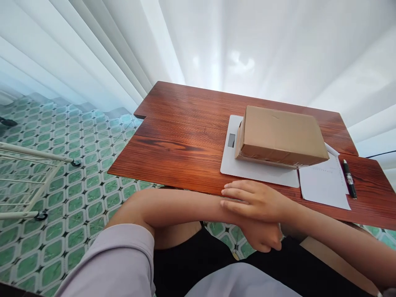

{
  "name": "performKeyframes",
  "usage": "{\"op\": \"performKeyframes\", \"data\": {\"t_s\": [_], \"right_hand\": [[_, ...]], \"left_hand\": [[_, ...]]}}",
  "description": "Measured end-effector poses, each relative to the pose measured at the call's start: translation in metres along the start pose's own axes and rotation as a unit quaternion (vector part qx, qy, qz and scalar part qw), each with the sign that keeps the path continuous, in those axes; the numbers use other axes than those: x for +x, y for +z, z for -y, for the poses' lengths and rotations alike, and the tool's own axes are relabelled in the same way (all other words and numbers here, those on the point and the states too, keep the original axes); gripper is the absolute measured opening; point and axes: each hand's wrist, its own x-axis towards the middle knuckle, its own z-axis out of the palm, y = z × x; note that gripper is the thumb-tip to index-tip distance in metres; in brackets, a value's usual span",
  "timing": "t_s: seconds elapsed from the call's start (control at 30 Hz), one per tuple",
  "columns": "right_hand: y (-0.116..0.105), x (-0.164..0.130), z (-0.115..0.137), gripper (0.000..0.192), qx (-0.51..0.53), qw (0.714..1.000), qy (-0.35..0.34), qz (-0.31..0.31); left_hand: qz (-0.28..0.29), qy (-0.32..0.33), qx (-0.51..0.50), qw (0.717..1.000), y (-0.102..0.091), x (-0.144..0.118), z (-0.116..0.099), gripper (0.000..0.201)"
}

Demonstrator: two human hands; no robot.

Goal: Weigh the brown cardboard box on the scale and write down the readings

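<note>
My right hand (255, 201) lies flat on my left wrist, fingers stretched out and slightly apart, holding nothing. My left hand (262, 238) sits just below it, under the table's near edge. It is partly covered and its fingers are hidden. Both hands are in front of a white scale (235, 165) with a dark display (231, 140). A closed brown cardboard box (281, 134) rests on the scale, a short way beyond my right hand.
The scale stands on a reddish wooden table (185, 136). A white sheet of paper (324, 183) and a black pen (349, 178) lie to its right. A white wheeled rack (31, 181) stands on the green tiled floor (77, 198) at left. White curtains (216, 45) hang behind.
</note>
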Motion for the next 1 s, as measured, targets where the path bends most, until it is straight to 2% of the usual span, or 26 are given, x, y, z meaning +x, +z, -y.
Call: {"op": "performKeyframes", "data": {"t_s": [0.03,0.1,0.13,0.17,0.2,0.23,0.33,0.4,0.53,0.63,0.7,0.8,0.93,1.0], "right_hand": [[-0.008,-0.002,-0.001,0.031,-0.019,1.0,-0.01,-0.02],[-0.024,-0.007,-0.004,0.031,-0.062,0.995,-0.002,-0.077],[-0.031,-0.01,-0.005,0.032,-0.081,0.991,0.007,-0.103],[-0.037,-0.013,-0.005,0.033,-0.1,0.987,0.02,-0.128],[-0.043,-0.017,-0.006,0.034,-0.114,0.982,0.033,-0.149],[-0.047,-0.022,-0.008,0.035,-0.126,0.977,0.047,-0.168],[-0.056,-0.038,-0.013,0.04,-0.147,0.955,0.103,-0.234],[-0.058,-0.05,-0.02,0.037,-0.164,0.931,0.142,-0.294],[-0.056,-0.07,-0.035,0.023,-0.212,0.843,0.233,-0.436],[-0.052,-0.082,-0.046,0.024,-0.214,0.781,0.286,-0.513],[-0.047,-0.091,-0.054,0.03,-0.179,0.761,0.32,-0.535],[-0.037,-0.107,-0.068,0.041,-0.082,0.741,0.379,-0.549],[-0.02,-0.129,-0.088,0.051,0.096,0.705,0.446,-0.542],[-0.012,-0.136,-0.096,0.057,0.139,0.709,0.463,-0.513]], "left_hand": [[0.024,0.03,-0.005,0.999,-0.004,0.003,-0.004,0.03],[0.093,0.139,-0.012,0.986,-0.017,0.01,-0.009,0.027],[0.165,0.257,-0.009,0.952,-0.026,0.012,-0.011,0.024],[0.214,0.363,0.008,0.907,-0.036,0.015,-0.013,0.021],[0.217,0.411,0.037,0.885,-0.045,0.017,-0.015,0.023],[0.209,0.423,0.058,0.88,-0.054,0.018,-0.016,0.023],[0.127,0.388,0.09,0.908,-0.075,0.02,-0.018,0.023],[0.054,0.365,0.091,0.925,-0.086,0.02,-0.018,0.019],[-0.114,0.321,0.055,0.939,-0.106,0.02,-0.015,0.018],[-0.253,0.279,0.012,0.926,-0.119,0.023,-0.009,0.022],[-0.346,0.231,-0.004,0.91,-0.126,0.026,-0.002,0.024],[-0.453,0.131,-0.059,0.88,-0.131,0.035,0.016,0.023],[-0.483,0.031,-0.169,0.858,-0.128,0.047,0.044,0.03],[-0.461,-0.031,-0.206,0.863,-0.125,0.051,0.055,0.04]]}}
